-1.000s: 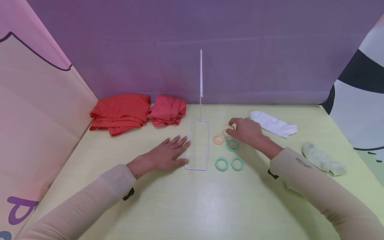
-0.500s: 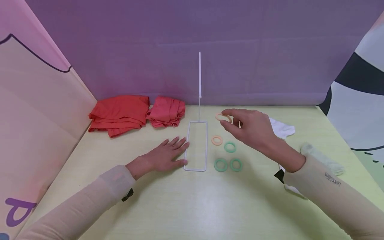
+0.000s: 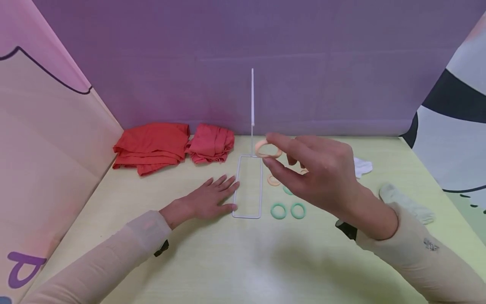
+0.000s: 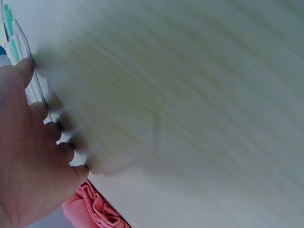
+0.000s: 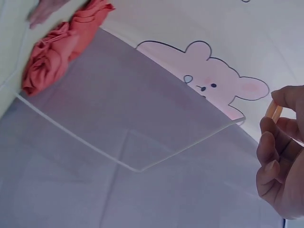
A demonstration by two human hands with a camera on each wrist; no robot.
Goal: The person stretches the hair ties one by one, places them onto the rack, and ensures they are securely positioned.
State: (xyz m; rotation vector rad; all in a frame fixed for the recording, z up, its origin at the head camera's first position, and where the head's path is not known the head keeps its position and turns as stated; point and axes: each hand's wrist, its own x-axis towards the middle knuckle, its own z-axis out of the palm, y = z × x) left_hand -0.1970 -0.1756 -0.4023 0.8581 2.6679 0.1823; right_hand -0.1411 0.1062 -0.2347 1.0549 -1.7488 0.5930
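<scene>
My right hand (image 3: 322, 173) pinches an orange ring (image 3: 258, 150) between thumb and index finger, raised above the table. In the head view the ring overlaps the back of a white wire stand (image 3: 252, 97). From the right wrist, the ring (image 5: 274, 110) appears edge-on, near the end of the stand's bent upper arm (image 5: 190, 146). My left hand (image 3: 209, 198) lies palm down with fingers spread, fingertips at the left side of the stand's rectangular base. Two green rings (image 3: 279, 218) lie right of the base; another green ring and more orange ones are partly hidden behind my right hand.
Two folded red cloths (image 3: 152, 147) sit at the back left, one larger than the other (image 3: 211, 143). To the right lie a white sock (image 3: 362, 167), mostly hidden by my hand, and a pale green sock (image 3: 404, 202). A purple backdrop (image 3: 322, 84) rises behind the table.
My right hand has lifted the orange ring off the table and carried it left and up toward the stand. The left hand stays in place.
</scene>
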